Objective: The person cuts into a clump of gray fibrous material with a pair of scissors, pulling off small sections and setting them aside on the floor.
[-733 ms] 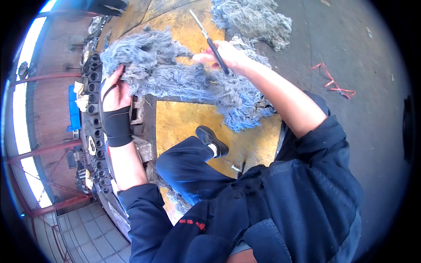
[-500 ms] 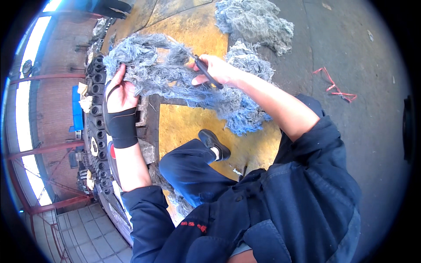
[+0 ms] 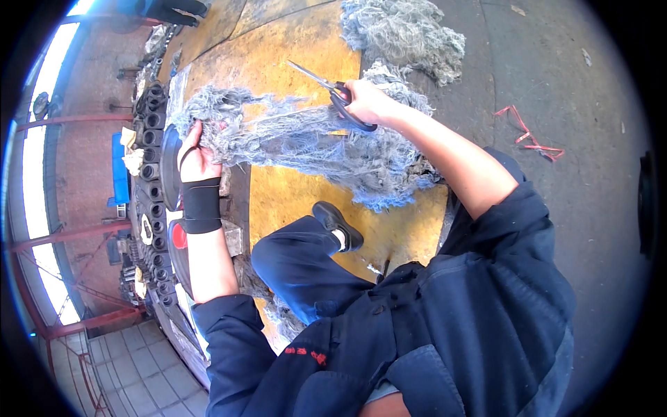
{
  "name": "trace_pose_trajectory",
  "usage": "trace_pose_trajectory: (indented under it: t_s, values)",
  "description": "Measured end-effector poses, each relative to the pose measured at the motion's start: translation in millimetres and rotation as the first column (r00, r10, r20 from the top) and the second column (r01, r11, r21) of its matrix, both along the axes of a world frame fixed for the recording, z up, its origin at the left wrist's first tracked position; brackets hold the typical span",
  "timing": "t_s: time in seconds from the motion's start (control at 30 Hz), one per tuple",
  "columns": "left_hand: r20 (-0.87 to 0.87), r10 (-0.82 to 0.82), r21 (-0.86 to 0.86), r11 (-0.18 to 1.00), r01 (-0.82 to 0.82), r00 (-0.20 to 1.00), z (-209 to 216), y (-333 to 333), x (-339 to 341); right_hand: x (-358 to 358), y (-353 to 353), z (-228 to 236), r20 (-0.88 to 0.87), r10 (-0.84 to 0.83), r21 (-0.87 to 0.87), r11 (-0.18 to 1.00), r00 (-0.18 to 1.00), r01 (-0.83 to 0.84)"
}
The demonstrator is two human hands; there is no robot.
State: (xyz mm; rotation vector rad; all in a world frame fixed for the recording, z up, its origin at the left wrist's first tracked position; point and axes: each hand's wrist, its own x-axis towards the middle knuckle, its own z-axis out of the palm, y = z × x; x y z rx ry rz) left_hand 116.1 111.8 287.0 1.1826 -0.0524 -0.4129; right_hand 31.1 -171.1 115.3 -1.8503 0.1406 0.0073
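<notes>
A long mass of tangled blue-grey yarn (image 3: 292, 142) stretches between my two hands, from the left toward the middle. My left hand (image 3: 200, 161), with a black wrist wrap (image 3: 201, 206), grips its left end; the thumb shows in front, and the other fingers are partly hidden by the fibres. My right hand (image 3: 372, 103) holds scissors (image 3: 311, 74) by their black handles, above the yarn's right part. Their blades point up and left over the yellow sheet, apart from the strands. The yarn's right end spreads into a thicker clump, bluer at its lower edge.
Another heap of grey yarn (image 3: 406, 42) lies at the far right on the dark floor. A yellow sheet (image 3: 292, 215) is under my shoe (image 3: 338, 226). Red strapping (image 3: 528, 135) lies on the right. Rows of dark metal rings (image 3: 153, 154) and a blue object (image 3: 120, 170) stand left.
The scissors have come out of the yarn, moving right and turning so their blades show. My left hand has shifted slightly right and down, and the yarn looks more drawn out.
</notes>
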Motion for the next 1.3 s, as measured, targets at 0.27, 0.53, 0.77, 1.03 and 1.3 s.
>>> trace_pose_trajectory:
  t_s: [0.27,0.53,0.77,1.03,1.3]
  values:
    - [-0.004,0.053,-0.058,0.997,-0.053,0.999,-5.3,19.7,5.9,-15.9,-36.8,-7.8,-0.167,0.03,-0.082,0.996,0.985,-0.044]
    - [0.197,0.039,0.151,0.986,-0.069,0.98,-58.9,17.1,-8.1,-19.6,-38.2,8.1,-0.073,-0.013,0.694,0.717,0.997,0.06]
    - [-0.005,-0.074,0.166,0.983,0.074,0.997,-147.2,-21.2,-48.6,-23.0,-21.2,42.0,0.081,-0.022,0.899,0.434,0.996,-0.064]
    - [-0.221,-0.029,0.147,0.987,0.063,0.975,-226.5,-20.9,-61.2,-17.7,-34.8,48.3,0.111,-0.099,0.968,0.237,0.989,-0.085]
    - [-0.154,-0.191,0.195,0.956,0.219,0.97,-170.3,-12.7,-48.6,-8.5,-33.6,32.3,0.013,-0.122,0.528,0.844,0.992,0.097]
